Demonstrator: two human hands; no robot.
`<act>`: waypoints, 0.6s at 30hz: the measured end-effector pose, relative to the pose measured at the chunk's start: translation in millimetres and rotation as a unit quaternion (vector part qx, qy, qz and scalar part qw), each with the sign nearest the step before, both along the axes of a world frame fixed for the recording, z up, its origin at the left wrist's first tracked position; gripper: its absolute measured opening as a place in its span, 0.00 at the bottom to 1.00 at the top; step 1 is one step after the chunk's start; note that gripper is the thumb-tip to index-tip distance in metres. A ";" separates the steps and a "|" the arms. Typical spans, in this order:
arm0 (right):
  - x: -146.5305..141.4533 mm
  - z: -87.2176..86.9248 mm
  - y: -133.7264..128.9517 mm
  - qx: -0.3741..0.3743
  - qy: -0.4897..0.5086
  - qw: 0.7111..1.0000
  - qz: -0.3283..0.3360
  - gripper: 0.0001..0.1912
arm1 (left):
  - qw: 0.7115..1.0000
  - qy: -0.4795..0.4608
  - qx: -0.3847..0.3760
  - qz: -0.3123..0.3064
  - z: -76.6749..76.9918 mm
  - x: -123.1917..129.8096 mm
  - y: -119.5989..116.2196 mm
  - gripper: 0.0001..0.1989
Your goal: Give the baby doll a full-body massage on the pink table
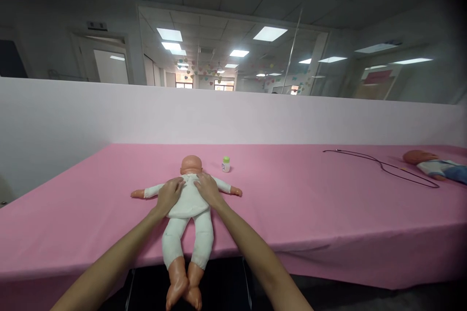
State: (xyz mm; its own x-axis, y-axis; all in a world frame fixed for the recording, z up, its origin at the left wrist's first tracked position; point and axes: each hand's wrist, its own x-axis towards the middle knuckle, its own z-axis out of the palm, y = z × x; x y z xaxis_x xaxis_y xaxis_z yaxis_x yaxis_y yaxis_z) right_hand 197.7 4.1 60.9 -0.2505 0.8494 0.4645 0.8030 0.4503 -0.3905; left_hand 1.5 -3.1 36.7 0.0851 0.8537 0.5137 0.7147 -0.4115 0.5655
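A baby doll (188, 204) with a white cloth body lies stretched out on the pink-covered table (292, 194), head away from me and arms spread wide. No facial features show on its head. Its lower legs and bare feet reach past the near table edge. My left hand (170, 193) rests on the left side of the upper torso, fingers laid on the cloth. On the right side, near the shoulder, my right hand (207, 188) lies with its fingers stretched flat. Neither hand grips anything visible. Just beyond the doll's right-hand arm stands a small bottle (226, 165) with a green cap.
A thin black cable (379, 160) is looped on the table's right part. Another doll (434, 163) in white and blue clothes lies at the far right. A low white partition (255, 116) borders the table's back, with glass above it.
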 end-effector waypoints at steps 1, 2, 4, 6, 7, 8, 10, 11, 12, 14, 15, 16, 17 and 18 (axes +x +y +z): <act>-1.7 -0.8 2.3 -0.002 -0.017 1.000 -0.006 0.10 | 0.999 0.033 0.002 -0.002 1.5 1.2 0.6 0.16; -3.9 -0.7 4.6 -0.003 -0.033 0.999 -0.012 0.09 | 0.998 0.063 0.000 -0.005 4.5 3.0 1.6 0.14; -9.7 1.2 8.5 -0.001 -0.060 0.998 -0.022 0.09 | 0.993 0.113 -0.021 -0.006 11.7 7.8 4.7 0.12; -16.6 4.1 11.1 -0.008 -0.098 0.994 -0.037 0.11 | 0.987 0.149 -0.052 0.022 17.6 12.9 8.6 0.11; -20.0 5.4 11.6 -0.016 -0.118 0.992 -0.044 0.14 | 0.983 0.164 -0.065 0.044 19.4 15.3 10.5 0.11; -23.1 6.5 11.4 -0.023 -0.137 0.989 -0.053 0.16 | 0.979 0.178 -0.075 0.065 20.7 17.3 12.3 0.10; -28.0 7.7 9.3 -0.032 -0.159 0.985 -0.063 0.19 | 0.971 0.204 -0.085 0.091 22.1 20.6 15.6 0.10; -29.7 8.0 7.8 -0.034 -0.164 0.984 -0.064 0.20 | 0.968 0.215 -0.087 0.094 22.7 21.8 17.2 0.10; -30.9 8.3 6.2 -0.036 -0.169 0.983 -0.062 0.20 | 0.967 0.223 -0.088 0.091 23.6 23.0 18.7 0.10; -32.3 9.5 3.6 -0.044 -0.183 0.981 -0.053 0.20 | 0.965 0.233 -0.092 0.079 26.7 25.5 21.4 0.10; -32.5 10.8 2.7 -0.050 -0.190 0.979 -0.047 0.19 | 0.964 0.236 -0.096 0.074 28.8 26.8 22.1 0.10; -32.4 12.5 2.0 -0.056 -0.197 0.978 -0.042 0.19 | 0.963 0.239 -0.099 0.070 31.1 28.2 22.1 0.11; -31.9 14.8 1.4 -0.062 -0.202 0.977 -0.038 0.19 | 0.962 0.242 -0.104 0.067 33.4 29.5 21.3 0.12; -30.9 17.4 0.8 -0.067 -0.204 0.976 -0.036 0.19 | 0.961 0.247 -0.107 0.064 35.7 30.5 19.6 0.12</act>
State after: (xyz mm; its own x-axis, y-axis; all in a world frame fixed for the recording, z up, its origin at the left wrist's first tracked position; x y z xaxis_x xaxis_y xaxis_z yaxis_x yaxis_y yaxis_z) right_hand 166.9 4.9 78.3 -0.3283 0.9180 0.2227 0.9318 0.3533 -0.0828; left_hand 32.0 16.5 72.4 0.1605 0.9551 0.2490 0.9545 -0.2144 0.2071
